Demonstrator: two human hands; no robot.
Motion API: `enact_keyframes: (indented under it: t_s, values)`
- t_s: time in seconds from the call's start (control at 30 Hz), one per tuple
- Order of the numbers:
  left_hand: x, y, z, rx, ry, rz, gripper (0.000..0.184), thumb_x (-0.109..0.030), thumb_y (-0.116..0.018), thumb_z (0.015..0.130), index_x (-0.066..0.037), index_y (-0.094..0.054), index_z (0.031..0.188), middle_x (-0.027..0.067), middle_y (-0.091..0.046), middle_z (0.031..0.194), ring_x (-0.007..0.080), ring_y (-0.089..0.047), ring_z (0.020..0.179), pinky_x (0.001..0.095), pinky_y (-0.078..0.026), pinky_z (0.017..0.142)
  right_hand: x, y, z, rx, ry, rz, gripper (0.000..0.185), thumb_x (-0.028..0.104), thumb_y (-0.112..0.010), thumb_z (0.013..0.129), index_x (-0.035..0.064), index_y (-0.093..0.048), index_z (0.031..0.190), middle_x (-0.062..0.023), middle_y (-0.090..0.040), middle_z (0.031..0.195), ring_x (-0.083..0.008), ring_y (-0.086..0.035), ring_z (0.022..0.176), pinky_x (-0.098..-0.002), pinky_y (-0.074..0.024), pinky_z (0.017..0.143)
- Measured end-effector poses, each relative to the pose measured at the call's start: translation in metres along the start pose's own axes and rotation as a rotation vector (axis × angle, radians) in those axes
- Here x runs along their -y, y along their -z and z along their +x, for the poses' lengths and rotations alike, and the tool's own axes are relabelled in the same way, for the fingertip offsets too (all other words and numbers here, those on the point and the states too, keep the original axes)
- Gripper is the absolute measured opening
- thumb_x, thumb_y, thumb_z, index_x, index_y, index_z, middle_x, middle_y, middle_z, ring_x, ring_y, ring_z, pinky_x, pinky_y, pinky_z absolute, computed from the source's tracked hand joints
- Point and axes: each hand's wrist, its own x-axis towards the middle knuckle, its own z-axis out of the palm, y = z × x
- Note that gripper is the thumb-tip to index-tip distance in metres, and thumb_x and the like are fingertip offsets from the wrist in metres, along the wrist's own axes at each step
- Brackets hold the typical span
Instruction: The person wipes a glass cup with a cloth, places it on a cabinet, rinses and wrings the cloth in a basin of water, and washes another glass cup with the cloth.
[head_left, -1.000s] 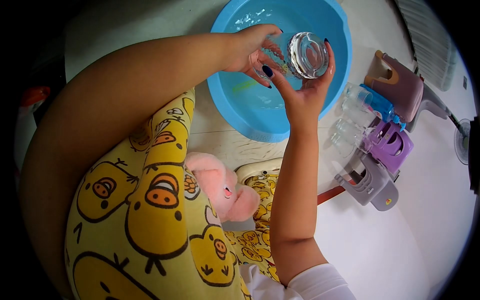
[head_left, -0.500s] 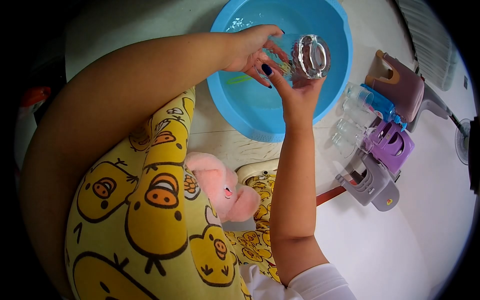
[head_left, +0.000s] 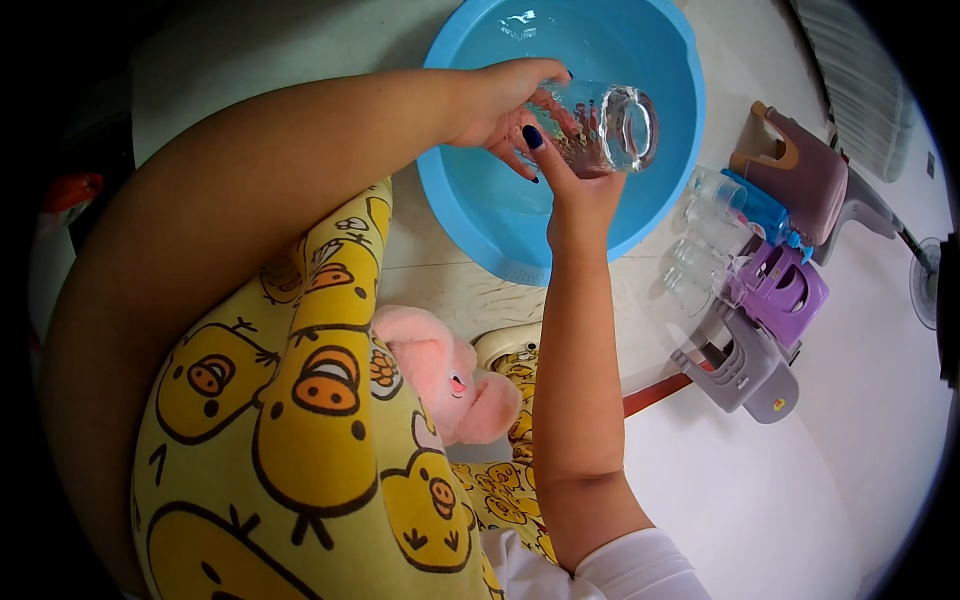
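Note:
A clear drinking glass (head_left: 600, 125) lies on its side in the air above a blue basin (head_left: 437, 205) of water, its thick base facing right. My right hand (head_left: 583, 195) grips it from below, its dark-nailed thumb against the near side. At the open end is my left hand (head_left: 505, 105), its fingers curled at the rim. Some of its fingers show through the glass wall; whether they are inside or behind it I cannot tell.
Several clear glasses (head_left: 715, 230) stand on the floor right of the basin. Beside them are a blue bottle (head_left: 765, 208), a purple stool (head_left: 785, 285), a grey stool (head_left: 740, 365) and a brown stool (head_left: 810, 180). A pink plush toy (head_left: 440, 370) sits by my lap.
The glass has tipped and shifted slightly down with both hands on it. My right forearm has moved a little left. A yellow-green streak in the basin no longer shows.

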Motion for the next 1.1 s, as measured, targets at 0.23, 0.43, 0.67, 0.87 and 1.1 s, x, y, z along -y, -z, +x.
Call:
enact_keyframes:
  t_s: [0.23,0.43,0.67,0.87,1.1]
  values:
    - [0.007,0.002,0.009,-0.185,-0.086,0.056,0.05,-0.048,-0.044,0.084,-0.004,-0.051,0.106,0.0106,-0.057,0.103,0.0193,-0.057,0.09,0.0322,-0.049,0.073,0.018,0.014,0.004,-0.239,-0.026,0.042,0.058,0.008,-0.067,0.073,-0.0008,-0.036,0.122,-0.0175,-0.047,0.117,-0.0245,-0.05,0.107,-0.033,-0.0425,0.089]
    - [0.011,0.004,0.019,-0.37,-0.294,0.176,0.049,-0.046,-0.05,0.081,-0.007,-0.053,0.109,0.0053,-0.055,0.108,0.0163,-0.05,0.1,0.0326,-0.042,0.083,0.048,0.029,0.01,-0.396,0.218,0.069,0.063,0.007,-0.07,0.07,-0.0093,-0.037,0.121,-0.017,-0.046,0.117,-0.0243,-0.051,0.103,-0.0329,-0.0426,0.089]
    - [0.01,-0.002,0.009,-0.371,-0.41,0.218,0.048,-0.046,-0.05,0.08,-0.008,-0.056,0.11,0.0042,-0.053,0.11,0.0158,-0.046,0.104,0.0321,-0.035,0.089,0.021,0.024,0.015,-0.485,-0.49,0.639,0.064,0.025,-0.068,0.072,0.0009,-0.037,0.123,-0.0137,-0.046,0.114,-0.0288,-0.048,0.104,-0.0448,-0.0371,0.092]
    - [0.012,-0.004,0.011,-0.276,-0.484,0.245,0.05,-0.045,-0.054,0.08,-0.011,-0.053,0.117,0.0056,-0.053,0.111,0.0179,-0.044,0.11,0.0333,-0.034,0.092,0.0,0.032,0.009,-0.566,-0.287,0.094,0.071,0.023,-0.07,0.071,0.0038,-0.03,0.127,-0.0113,-0.045,0.114,-0.0266,-0.046,0.108,-0.0455,-0.0317,0.097]
    - [0.03,-0.003,0.016,-0.407,-0.713,0.853,0.071,-0.039,-0.072,0.067,-0.013,-0.044,0.127,0.0108,-0.046,0.122,0.0243,-0.04,0.116,0.0372,-0.035,0.097,-0.014,0.033,-0.003,-0.268,0.195,-0.421,0.079,0.011,-0.08,0.057,-0.0007,-0.036,0.122,-0.0138,-0.049,0.114,-0.0203,-0.049,0.105,-0.0316,-0.0423,0.088]
